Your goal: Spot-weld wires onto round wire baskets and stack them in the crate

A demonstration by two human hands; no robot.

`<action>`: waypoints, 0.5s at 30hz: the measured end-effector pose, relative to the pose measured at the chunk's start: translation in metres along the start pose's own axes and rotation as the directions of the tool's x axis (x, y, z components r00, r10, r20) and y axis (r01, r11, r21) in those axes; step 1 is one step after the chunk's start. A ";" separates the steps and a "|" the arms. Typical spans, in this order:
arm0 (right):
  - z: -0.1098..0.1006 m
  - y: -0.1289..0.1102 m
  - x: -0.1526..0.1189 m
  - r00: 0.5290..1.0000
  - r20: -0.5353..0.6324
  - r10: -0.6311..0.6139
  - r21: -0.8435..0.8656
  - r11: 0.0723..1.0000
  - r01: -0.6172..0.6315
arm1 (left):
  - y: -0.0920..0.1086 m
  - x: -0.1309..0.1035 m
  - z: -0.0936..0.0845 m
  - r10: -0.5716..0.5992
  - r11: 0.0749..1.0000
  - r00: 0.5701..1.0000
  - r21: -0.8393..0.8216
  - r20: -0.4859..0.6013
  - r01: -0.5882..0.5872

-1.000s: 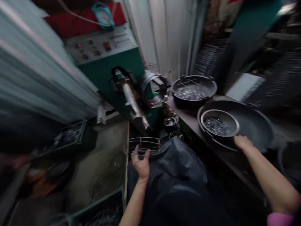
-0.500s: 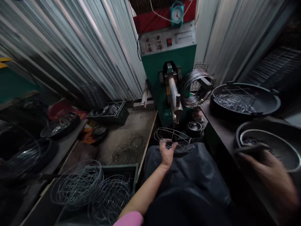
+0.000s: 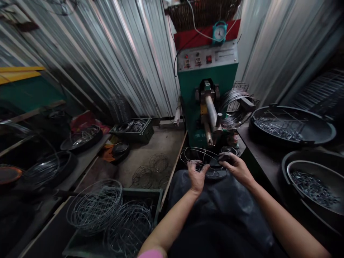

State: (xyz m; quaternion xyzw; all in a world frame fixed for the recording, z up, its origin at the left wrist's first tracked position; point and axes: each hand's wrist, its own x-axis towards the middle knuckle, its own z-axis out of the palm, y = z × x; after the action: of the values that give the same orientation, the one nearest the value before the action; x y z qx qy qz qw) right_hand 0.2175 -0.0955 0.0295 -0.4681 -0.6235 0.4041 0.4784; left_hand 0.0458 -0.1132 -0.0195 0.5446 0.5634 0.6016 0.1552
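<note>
My left hand is closed on the near rim of a round wire frame, with rings joined by cross wires. The frame is tilted above the dark apron on my lap, in front of the machine's electrode arms. My right hand is at the frame's right side, its thumb and fingers pinched together. Something small and dark shows at those fingertips; I cannot make out what it is, or whether the fingers also grip the wire.
A green machine stands ahead, with a wire coil beside it. On the right are a tub of small metal pieces and a black pan. Wire frames pile over a green crate at left.
My right hand has moved left from the tub of metal pieces to the right side of the frame. My left hand still holds the frame. The view has shifted somewhat left.
</note>
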 end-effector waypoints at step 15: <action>0.001 0.013 0.021 0.998 -0.052 -0.032 -0.026 0.999 0.030 | -0.002 0.008 0.019 0.045 0.998 0.998 0.036 0.042 -0.046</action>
State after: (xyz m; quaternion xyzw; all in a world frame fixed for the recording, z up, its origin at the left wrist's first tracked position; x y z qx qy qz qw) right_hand 0.2165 -0.0722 0.0215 -0.4747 -0.6229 0.3765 0.4949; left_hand 0.0581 -0.0963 -0.0219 0.5722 0.5585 0.5832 0.1431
